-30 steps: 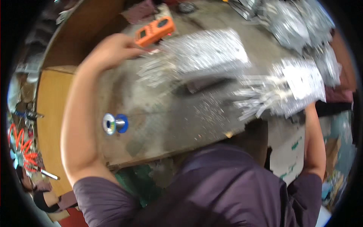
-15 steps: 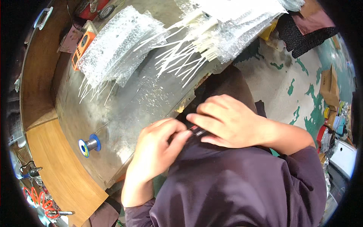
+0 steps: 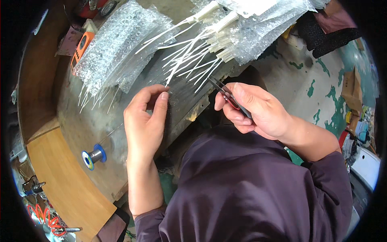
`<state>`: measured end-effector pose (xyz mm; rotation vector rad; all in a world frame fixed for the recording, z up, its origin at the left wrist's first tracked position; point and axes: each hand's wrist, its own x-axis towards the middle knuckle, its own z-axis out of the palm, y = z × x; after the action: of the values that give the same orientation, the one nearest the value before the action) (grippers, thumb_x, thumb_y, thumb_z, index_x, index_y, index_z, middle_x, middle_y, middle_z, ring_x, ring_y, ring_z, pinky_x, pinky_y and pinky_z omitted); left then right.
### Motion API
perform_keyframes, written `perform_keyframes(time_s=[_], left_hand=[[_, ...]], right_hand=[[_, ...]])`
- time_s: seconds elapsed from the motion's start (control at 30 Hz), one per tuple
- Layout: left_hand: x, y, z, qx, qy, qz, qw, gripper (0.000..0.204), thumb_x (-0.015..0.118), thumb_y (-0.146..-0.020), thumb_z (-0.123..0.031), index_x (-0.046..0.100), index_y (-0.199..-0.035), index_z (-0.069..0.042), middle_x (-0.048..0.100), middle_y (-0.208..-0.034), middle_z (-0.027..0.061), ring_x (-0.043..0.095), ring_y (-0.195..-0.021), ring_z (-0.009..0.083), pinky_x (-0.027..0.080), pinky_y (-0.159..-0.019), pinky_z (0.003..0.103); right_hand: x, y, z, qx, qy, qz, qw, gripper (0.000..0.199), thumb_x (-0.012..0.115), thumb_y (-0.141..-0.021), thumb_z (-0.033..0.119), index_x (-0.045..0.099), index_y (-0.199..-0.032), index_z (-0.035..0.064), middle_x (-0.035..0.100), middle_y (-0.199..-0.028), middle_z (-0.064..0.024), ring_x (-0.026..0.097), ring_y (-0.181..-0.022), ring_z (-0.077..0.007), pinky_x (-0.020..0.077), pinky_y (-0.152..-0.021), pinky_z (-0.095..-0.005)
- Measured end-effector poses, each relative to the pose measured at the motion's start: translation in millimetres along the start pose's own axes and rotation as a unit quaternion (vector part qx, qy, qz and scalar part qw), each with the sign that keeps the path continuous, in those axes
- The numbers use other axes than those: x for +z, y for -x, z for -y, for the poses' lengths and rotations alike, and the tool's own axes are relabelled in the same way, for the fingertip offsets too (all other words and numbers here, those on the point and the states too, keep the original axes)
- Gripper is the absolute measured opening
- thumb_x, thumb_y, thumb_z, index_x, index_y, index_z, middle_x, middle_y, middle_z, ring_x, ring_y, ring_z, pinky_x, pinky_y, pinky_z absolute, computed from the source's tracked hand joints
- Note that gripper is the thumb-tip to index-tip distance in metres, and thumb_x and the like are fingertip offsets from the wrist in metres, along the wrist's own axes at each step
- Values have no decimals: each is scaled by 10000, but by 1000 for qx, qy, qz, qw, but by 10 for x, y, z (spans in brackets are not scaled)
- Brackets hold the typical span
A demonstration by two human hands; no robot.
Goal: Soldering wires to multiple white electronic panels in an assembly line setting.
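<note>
My left hand [image 3: 146, 115] is raised over the metal worktop, thumb and forefinger pinched at the end of a thin white wire [image 3: 171, 76]. This wire belongs to a fan of white wires coming out of bundled cream strips [image 3: 225, 42] laid on bubble wrap. In my right hand [image 3: 256, 105] is a slim black tool with two narrow prongs [image 3: 221, 87] and a red part; whether it is tweezers or small pliers I cannot make out. Its prongs stand slightly apart and point up-left toward the wires, touching nothing visible.
Another bubble-wrapped bundle [image 3: 125, 44] with wires lies at the far left, beside an orange meter [image 3: 82, 50]. A solder spool [image 3: 95, 156] with blue flanges stands on the worktop [image 3: 115, 139]. A wooden board [image 3: 68, 185] is at the near left. Cardboard [image 3: 352, 90] sits at the right.
My hands were close together over my lap and have moved apart. The left went up to the wire end; the right turned and lifted, bringing the black tool's prongs into clear view.
</note>
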<state>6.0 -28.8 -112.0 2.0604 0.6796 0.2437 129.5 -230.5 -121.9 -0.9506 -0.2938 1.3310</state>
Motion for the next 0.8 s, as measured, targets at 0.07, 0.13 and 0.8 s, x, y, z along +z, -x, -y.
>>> perform_keyframes(time_s=[0.07,0.13,0.8], left_hand=[[2,-38,-19,1,-14,4,1000,153,570,-890,-66,627,-999,25,626,-892,39,563,-819,89,446,-752,232],[13,-65,-8,1,-29,6,1000,154,575,-884,-55,626,-1006,24,625,-898,36,562,-829,87,447,-758,233],[-17,-251,-45,83,-25,-69,994,170,634,-784,-4,634,-953,5,636,-847,109,617,-760,188,484,-717,286]], right_hand=[[-5,-18,34,5,-15,1,1000,445,322,-1008,401,533,-967,11,397,-653,16,303,-530,-44,286,-437,-188],[5,-58,48,-1,-8,1,1000,431,316,-1012,383,525,-945,12,403,-618,2,311,-499,-50,300,-426,-191],[38,-157,36,-16,50,8,999,608,347,-952,536,525,-1015,-42,417,-588,-18,306,-453,-51,279,-410,-198]])
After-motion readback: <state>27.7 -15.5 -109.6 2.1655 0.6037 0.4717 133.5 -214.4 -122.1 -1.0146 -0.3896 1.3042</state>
